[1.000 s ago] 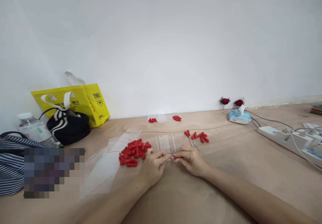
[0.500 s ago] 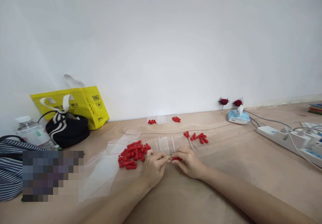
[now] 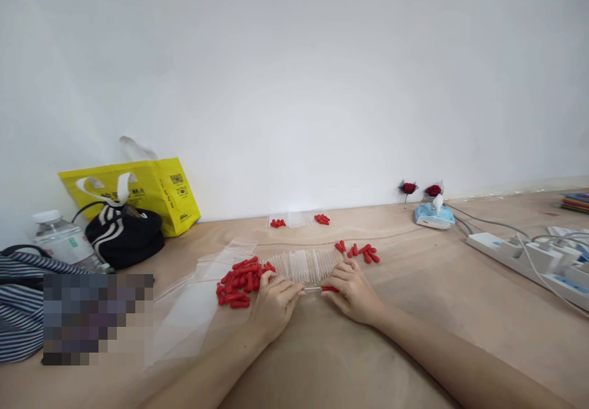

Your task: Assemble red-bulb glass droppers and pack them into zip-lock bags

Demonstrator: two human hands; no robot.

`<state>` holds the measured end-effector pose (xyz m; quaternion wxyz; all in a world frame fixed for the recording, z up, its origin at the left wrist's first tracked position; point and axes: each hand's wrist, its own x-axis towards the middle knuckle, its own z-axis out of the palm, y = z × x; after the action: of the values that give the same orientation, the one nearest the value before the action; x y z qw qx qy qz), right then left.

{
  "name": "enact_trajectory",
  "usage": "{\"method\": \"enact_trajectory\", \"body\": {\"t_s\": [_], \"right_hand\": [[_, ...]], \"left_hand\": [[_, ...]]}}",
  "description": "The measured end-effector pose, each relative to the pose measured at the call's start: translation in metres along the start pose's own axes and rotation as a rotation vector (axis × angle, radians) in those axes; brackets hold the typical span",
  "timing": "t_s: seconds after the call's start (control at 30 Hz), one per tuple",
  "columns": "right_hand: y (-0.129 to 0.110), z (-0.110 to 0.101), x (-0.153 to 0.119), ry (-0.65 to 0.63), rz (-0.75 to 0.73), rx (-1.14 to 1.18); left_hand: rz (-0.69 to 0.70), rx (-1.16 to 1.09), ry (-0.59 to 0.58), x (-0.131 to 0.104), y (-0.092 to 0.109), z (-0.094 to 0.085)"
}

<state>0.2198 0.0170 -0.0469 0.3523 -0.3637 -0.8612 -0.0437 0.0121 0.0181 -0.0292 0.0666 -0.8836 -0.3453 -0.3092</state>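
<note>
A clear thin dropper tube point(image 3: 313, 289) lies level between my two hands. My left hand point(image 3: 277, 303) pinches the tube's left end in its fingertips. The fingers of my right hand point(image 3: 352, 294) are closed round a red rubber bulb point(image 3: 329, 289) at the tube's right end; how far the tube sits inside it is hidden. Just beyond my hands, a row of clear tubes point(image 3: 301, 266) lies side by side. A heap of red bulbs point(image 3: 243, 281) rests by my left hand. Several more red bulbs point(image 3: 368, 251) lie past my right hand, one with a tube in it.
Clear plastic bags point(image 3: 188, 311) lie at left, and another bag with red bulbs point(image 3: 301, 219) is by the wall. A yellow bag point(image 3: 177, 197), black pouch point(image 3: 124, 237) and bottle point(image 3: 64, 240) stand left. Right are a tissue pack point(image 3: 434, 216) and power strip point(image 3: 506, 259).
My hands have drawn apart, the left going left and the right going right. More of the clear tube now shows between them.
</note>
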Motion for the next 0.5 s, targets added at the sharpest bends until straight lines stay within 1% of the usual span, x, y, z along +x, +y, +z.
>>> {"method": "enact_trajectory", "body": {"t_s": [0.13, 0.5], "right_hand": [[-0.0031, 0.0021, 0.0004, 0.007, -0.037, 0.042], [-0.0036, 0.0022, 0.0015, -0.010, -0.047, 0.092]], "left_hand": [[0.011, -0.021, -0.004, -0.0004, 0.0016, 0.0002], [0.048, -0.017, -0.002, 0.0001, 0.0021, 0.0019]]}}
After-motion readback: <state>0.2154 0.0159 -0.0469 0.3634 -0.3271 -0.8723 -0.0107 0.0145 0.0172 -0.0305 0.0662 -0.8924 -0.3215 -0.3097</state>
